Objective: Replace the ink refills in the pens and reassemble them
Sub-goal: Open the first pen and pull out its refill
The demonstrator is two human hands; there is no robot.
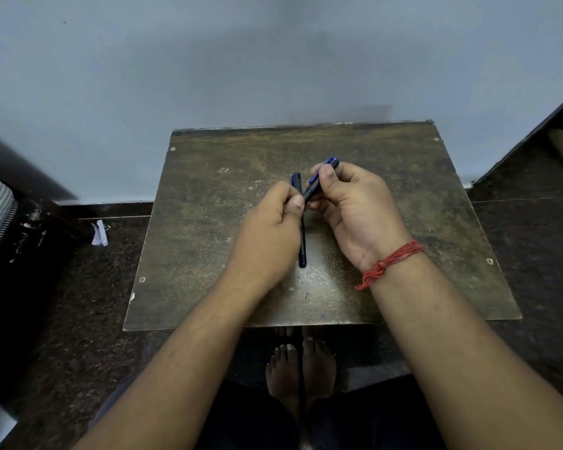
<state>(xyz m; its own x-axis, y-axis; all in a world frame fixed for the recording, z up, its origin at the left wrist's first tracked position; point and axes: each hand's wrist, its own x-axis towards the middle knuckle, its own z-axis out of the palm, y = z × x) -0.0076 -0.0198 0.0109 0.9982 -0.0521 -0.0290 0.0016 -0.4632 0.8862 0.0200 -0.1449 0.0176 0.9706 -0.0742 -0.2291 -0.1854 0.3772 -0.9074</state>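
Observation:
Over the middle of a worn brown wooden table (208, 222), both hands hold one dark pen with blue trim (319, 180), which slants up to the right. My right hand (355, 206) grips its upper part, thumb on top. My left hand (273, 228) pinches its lower end between thumb and fingers. A second dark pen (302, 245) lies flat on the table, pointing away from me, partly hidden under my left hand; its blue-trimmed far end (295, 180) shows beyond the fingers. No loose refill is visible.
The small table stands against a pale blue-grey wall (273, 60). Dark speckled floor surrounds it, with a crumpled white scrap (99, 233) at the left. Dark furniture (20, 190) stands far left and another dark edge (533, 131) at right. Bare feet (299, 365) rest below the table's near edge.

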